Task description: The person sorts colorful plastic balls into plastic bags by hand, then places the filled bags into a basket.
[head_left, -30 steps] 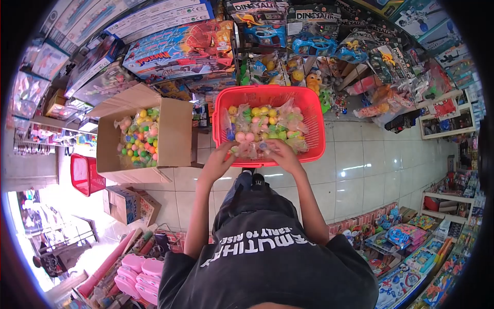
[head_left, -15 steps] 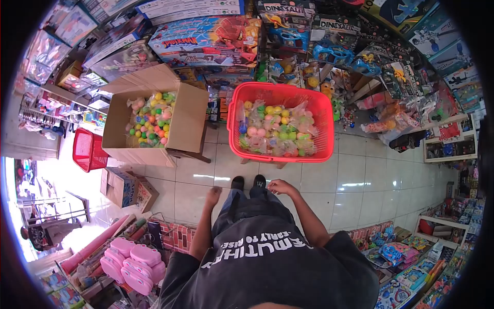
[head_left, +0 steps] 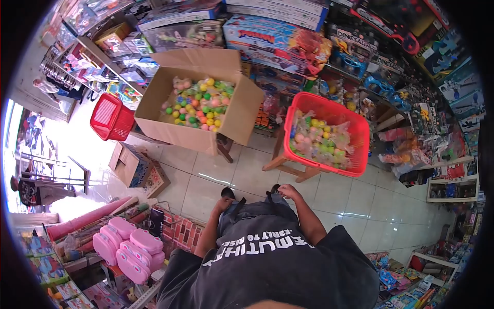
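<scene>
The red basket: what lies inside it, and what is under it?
Inside the red basket lie clear bags of small coloured balls; they cover its floor. Under it stands a wooden stool; only its legs show, the seat is hidden.

Hanging empty near the hips: left hand (head_left: 222, 204), right hand (head_left: 289, 192). Far right, red plastic basket (head_left: 360, 149) of bagged coloured balls (head_left: 321, 139); far left, open brown cardboard box (head_left: 175, 131).

Black short-sleeved T-shirt (head_left: 267, 257), white lettering across chest; dark trousers, black shoes.
</scene>
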### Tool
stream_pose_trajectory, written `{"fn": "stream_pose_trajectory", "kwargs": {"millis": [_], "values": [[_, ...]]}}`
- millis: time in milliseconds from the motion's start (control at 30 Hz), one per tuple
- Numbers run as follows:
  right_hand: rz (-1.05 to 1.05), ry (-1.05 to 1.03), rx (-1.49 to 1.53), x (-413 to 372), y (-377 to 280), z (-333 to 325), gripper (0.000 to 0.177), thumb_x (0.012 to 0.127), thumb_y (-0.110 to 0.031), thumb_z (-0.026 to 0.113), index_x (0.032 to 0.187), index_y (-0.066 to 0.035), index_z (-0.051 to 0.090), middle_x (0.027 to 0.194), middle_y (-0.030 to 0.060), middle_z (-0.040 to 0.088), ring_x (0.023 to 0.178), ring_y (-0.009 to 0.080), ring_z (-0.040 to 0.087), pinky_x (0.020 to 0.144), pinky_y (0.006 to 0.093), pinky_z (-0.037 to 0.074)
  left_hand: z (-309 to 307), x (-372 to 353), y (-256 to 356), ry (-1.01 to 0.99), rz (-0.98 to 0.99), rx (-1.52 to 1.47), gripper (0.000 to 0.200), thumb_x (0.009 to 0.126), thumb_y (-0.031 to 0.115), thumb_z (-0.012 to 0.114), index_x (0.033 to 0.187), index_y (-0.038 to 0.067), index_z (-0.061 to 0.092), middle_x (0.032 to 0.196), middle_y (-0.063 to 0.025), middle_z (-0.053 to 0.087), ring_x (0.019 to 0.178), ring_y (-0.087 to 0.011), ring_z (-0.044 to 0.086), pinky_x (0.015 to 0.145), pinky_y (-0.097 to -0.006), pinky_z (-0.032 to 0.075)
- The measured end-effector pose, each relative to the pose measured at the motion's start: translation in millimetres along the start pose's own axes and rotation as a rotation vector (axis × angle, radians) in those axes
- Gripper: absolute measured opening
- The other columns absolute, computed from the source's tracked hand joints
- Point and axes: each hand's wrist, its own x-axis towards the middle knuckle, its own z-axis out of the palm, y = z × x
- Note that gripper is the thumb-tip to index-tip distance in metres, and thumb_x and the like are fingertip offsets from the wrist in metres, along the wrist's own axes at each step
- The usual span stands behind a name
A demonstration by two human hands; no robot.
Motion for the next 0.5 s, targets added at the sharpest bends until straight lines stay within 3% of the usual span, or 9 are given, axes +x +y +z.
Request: {"fn": "stream_pose_trajectory", "kwargs": {"millis": [67,133,267,400,500], "values": [[0.023,0.037,0.011,7,-10,21,0.025,0.082,-0.03,0.057,0.099,-0.011,0.06,0.083,0.0024,0.062,0.068,0.0117,0.059,0.056,0.0277,0.048,-27,-6,-1,-0.013,-0.075,-0.011,0.031,0.08,0.028,0.057,0.093,0.0,0.063,0.082,-0.0115,0.065,0.079,-0.0194,0.061,0.071,-0.0312,0.048],[0.025,0.085,0.203,12,-27,42,0.024,0.083,-0.029,0.057,0.099,-0.011,0.059,0.083,0.0022,0.062,0.068,0.0112,0.059,0.057,0.0274,0.049,-54,-5,-11,-0.018,-0.117,-0.1,0.032,0.08,0.029,0.057,0.094,0.001,0.064,0.083,-0.0123,0.065,0.08,-0.0205,0.061,0.073,-0.0318,0.048],[-0.084,0.035,0.348,36,-59,96,0.024,0.084,-0.028,0.057,0.099,-0.01,0.057,0.085,0.0018,0.061,0.07,0.0102,0.057,0.056,0.0252,0.046,-106,-8,-38,0.077,-0.081,-0.08,0.033,0.08,0.031,0.057,0.095,0.002,0.064,0.083,-0.013,0.065,0.08,-0.021,0.061,0.074,-0.0322,0.048],[-0.121,-0.015,0.173,32,-132,141,0.026,0.084,-0.03,0.057,0.101,-0.01,0.057,0.087,0.0025,0.06,0.071,0.0108,0.058,0.056,0.0239,0.045,-141,-6,-66,0.141,0.007,-0.067,0.034,0.081,0.031,0.058,0.097,0.001,0.063,0.083,-0.0139,0.065,0.082,-0.0217,0.061,0.076,-0.0326,0.047],[-0.172,-0.177,-0.026,30,-185,160,0.029,0.084,-0.031,0.057,0.103,-0.009,0.057,0.09,0.0026,0.061,0.074,0.0113,0.059,0.06,0.025,0.046,-159,-14,-65,0.165,0.062,-0.133,0.034,0.082,0.029,0.057,0.099,0.0,0.061,0.085,-0.0143,0.065,0.083,-0.0214,0.061,0.076,-0.0322,0.047]]}}
